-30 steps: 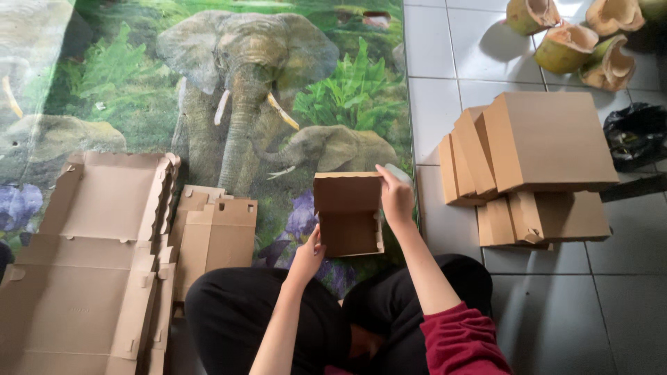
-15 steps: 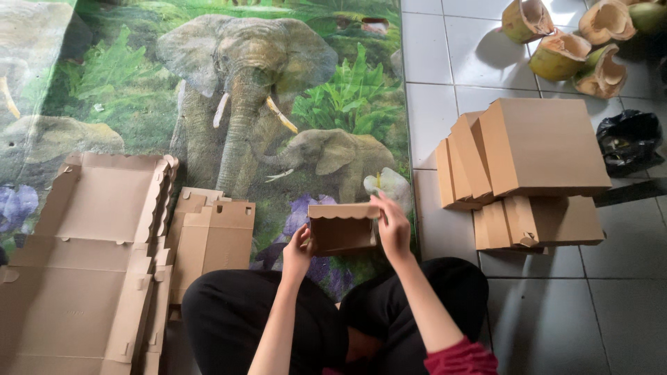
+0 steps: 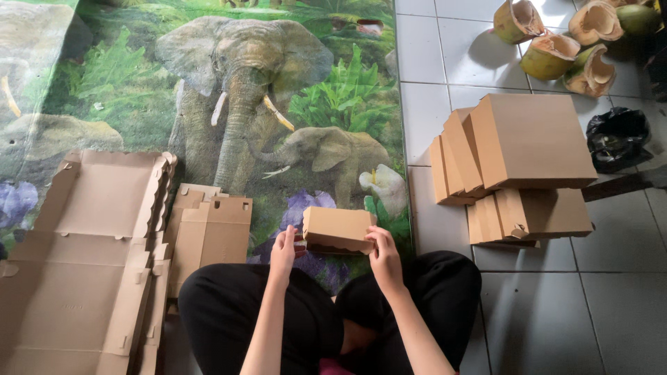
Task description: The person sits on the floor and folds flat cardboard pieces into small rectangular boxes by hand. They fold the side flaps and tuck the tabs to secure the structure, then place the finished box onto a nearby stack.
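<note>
Green mat (image 3: 139, 83) printed with elephants, spread over the left and far floor; white tiles (image 3: 611, 298) to the right. Near left on the mat, big flat cardboard sheets (image 3: 90, 264), unfolded, with smaller flat pieces (image 3: 208, 229) just beside them. To the right on the tiles, a stack of finished brown boxes (image 3: 521, 160), leaning one on another. Far right, split coconut husks (image 3: 556, 42) and a black bag (image 3: 618, 139). Near centre, above crossed legs in black trousers (image 3: 278, 305), a small brown box (image 3: 337, 229) held level between both hands. Left hand (image 3: 283, 251) gripping the box's left end, fingers curled round the edge. Right hand (image 3: 383, 251) gripping the right end, thumb on the near face. Best done, judging by this grip, with even pressure from both ends, keeping corners square and flaps tucked flush, without crushing the thin walls.
</note>
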